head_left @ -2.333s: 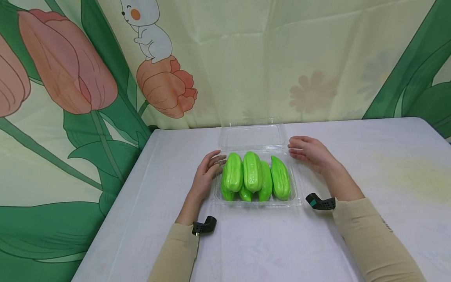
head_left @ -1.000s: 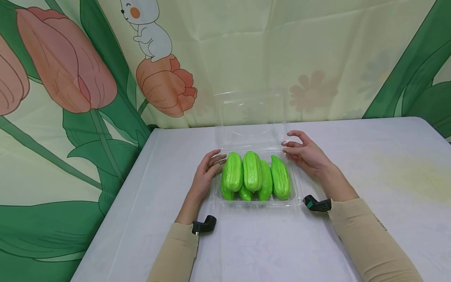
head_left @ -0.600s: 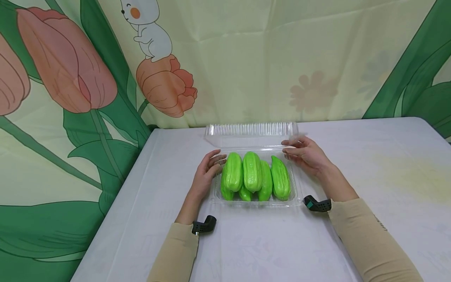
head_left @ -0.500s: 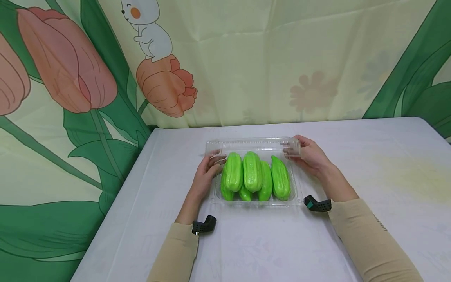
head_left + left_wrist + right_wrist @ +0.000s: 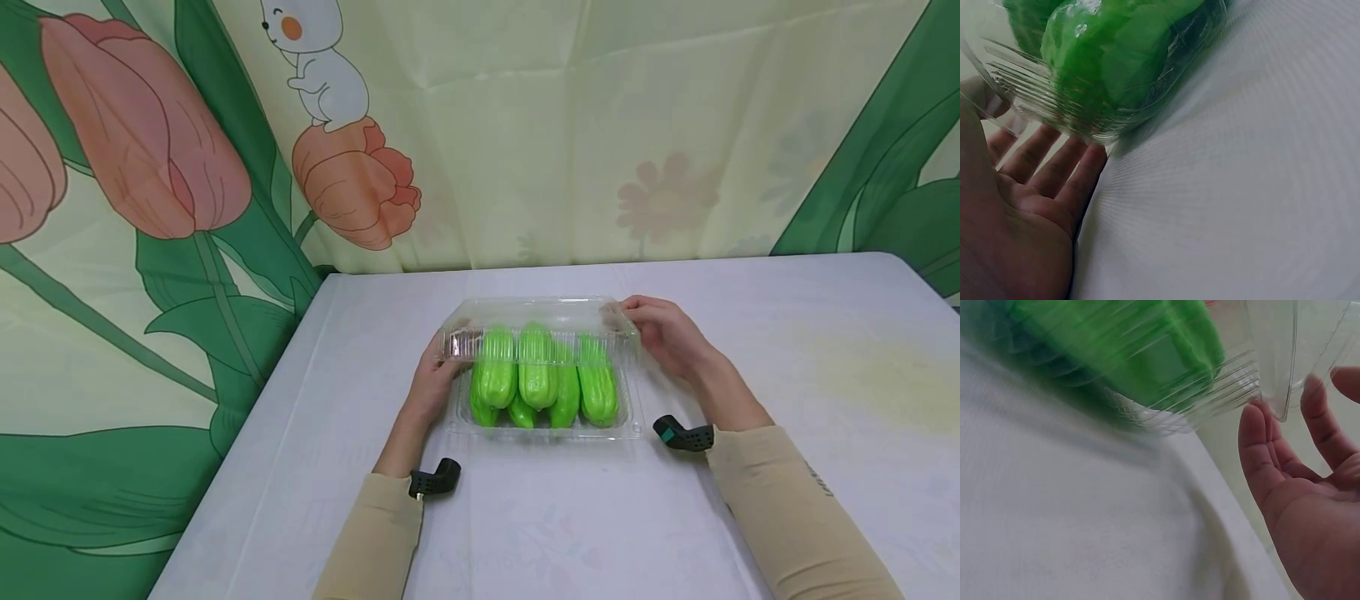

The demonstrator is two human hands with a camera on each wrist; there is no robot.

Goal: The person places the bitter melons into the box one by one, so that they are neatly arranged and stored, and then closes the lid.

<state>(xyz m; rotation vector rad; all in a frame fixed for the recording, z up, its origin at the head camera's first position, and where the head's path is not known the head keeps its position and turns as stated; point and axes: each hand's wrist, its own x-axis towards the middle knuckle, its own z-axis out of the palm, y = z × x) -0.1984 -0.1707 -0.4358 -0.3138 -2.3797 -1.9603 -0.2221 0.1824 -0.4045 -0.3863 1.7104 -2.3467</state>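
A clear plastic clamshell container point(image 5: 551, 435) stands on the table, holding several glossy, bright green, ridged, elongated fruits or vegetables point(image 5: 597, 387). Its hinged lid point(image 5: 558, 312) tilts forward over their back halves. On the container's left side is my left hand point(image 5: 433, 379), its fingers partly seen through the lid. In the left wrist view, that hand's fingers reach out straight to the ribbed wall, with the thumb by the rim. My right hand point(image 5: 667, 333) is at the lid's back right corner. In the right wrist view, its fingertips point(image 5: 1252, 419) meet the clear plastic edge, thumb and index finger close together.
A white cloth covers the table point(image 5: 555, 525), with a faint yellowish stain point(image 5: 885, 375) at the right. Behind the far edge hangs a curtain point(image 5: 525, 150) printed with tulips and a white animal. Black wrist cameras point(image 5: 435, 478) are worn on both wrists.
The lid has swung up from lying back and come forward over the green pieces. My right hand moved in to the lid and slightly back right; the left hand stayed by the container's side.
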